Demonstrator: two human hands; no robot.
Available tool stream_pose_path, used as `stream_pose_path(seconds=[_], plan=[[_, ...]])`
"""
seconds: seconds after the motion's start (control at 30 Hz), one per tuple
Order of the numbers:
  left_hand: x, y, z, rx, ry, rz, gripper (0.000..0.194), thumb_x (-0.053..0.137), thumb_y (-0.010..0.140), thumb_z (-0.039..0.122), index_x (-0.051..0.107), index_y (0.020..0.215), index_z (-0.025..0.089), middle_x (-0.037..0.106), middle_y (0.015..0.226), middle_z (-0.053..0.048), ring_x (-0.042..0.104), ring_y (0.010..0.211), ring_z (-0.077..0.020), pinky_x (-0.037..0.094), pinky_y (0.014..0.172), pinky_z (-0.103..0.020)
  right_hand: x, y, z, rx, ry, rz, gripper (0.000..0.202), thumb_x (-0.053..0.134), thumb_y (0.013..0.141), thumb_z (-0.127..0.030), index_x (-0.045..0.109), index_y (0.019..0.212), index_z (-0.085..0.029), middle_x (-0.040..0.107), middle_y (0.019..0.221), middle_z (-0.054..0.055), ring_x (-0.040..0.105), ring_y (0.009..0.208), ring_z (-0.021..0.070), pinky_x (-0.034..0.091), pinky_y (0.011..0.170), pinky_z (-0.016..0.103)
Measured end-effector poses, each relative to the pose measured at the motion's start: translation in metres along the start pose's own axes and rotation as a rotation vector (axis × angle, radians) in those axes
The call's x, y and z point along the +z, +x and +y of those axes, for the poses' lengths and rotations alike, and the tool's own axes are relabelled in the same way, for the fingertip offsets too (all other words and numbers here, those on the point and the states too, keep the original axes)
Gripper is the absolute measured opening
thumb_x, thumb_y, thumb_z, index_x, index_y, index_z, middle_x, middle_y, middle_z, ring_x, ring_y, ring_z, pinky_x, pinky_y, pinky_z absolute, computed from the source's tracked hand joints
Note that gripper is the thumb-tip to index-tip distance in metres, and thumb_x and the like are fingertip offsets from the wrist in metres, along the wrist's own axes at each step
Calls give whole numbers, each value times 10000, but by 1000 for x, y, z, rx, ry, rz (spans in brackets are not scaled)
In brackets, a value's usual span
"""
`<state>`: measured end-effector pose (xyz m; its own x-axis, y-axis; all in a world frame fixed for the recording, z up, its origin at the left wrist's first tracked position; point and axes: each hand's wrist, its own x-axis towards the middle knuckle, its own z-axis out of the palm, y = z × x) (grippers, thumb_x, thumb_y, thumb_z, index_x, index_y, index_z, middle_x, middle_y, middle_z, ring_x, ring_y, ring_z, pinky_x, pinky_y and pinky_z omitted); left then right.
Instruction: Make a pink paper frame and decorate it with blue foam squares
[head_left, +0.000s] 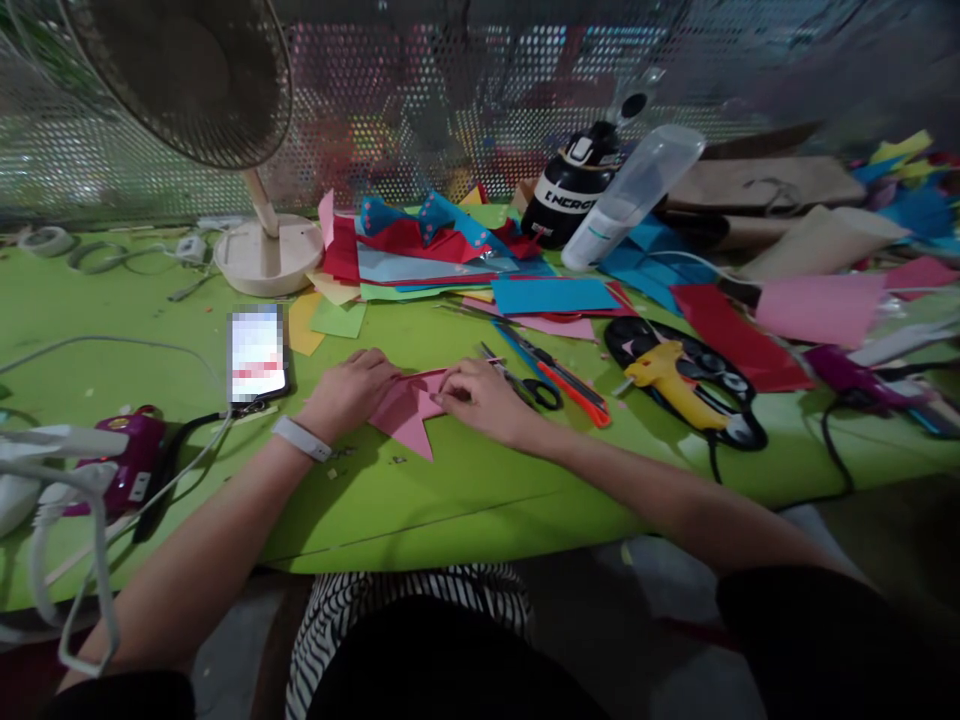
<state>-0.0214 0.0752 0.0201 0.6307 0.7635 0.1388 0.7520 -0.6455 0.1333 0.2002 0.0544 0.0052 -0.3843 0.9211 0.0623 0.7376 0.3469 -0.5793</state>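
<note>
Hands press flat on pink paper lying on the green bench: left hand covers its left edge, right hand appears to pinch a fold at its right edge. Scissors lie just right of the paper; a phone lies to its left.

Your green table fills the frame's middle. At center lies pink paper; left of it a phone, upper left a fan; at right you see scissors, a glue gun, colored sheets.
</note>
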Motion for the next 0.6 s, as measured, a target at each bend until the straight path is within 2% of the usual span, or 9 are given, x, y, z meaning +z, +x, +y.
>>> stream_pose_path(seconds=[0.23, 0.4, 0.5, 0.6], plan=[[6, -1, -4, 32, -39, 58, 274, 435, 983, 273, 682, 1004, 157, 649, 946, -81, 593, 871, -169, 486, 773, -296, -1, 9, -9, 62, -117, -13, 233, 567, 885, -229, 598, 663, -168, 576, 810, 56, 538, 792, 185, 392, 677, 308], [0, -2, -2, 15, 9, -3, 238, 439, 973, 222, 663, 1035, 171, 644, 978, -75, 589, 898, -166, 476, 755, -275, 0, 10, -12, 111, -76, 1, 228, 559, 887, -224, 620, 675, -165, 563, 805, 37, 522, 662, 129, 367, 593, 276], [-7, -3, 6, 32, 103, -42, 225, 447, 962, 194, 634, 1081, 155, 644, 998, -86, 591, 888, -180, 473, 734, -286, 1, 9, -12, 118, -78, 15, 226, 554, 901, -236, 635, 702, -167, 561, 810, 36, 518, 656, 128, 363, 590, 274], [-11, -8, 23, 38, 244, -14, 195, 469, 942, 169, 624, 1049, 120, 642, 1005, -109, 591, 885, -215, 482, 742, -334, 2, 8, -11, 114, -114, 15, 221, 536, 919, -259, 634, 746, -164, 558, 823, 33, 510, 662, 128, 346, 585, 271]])
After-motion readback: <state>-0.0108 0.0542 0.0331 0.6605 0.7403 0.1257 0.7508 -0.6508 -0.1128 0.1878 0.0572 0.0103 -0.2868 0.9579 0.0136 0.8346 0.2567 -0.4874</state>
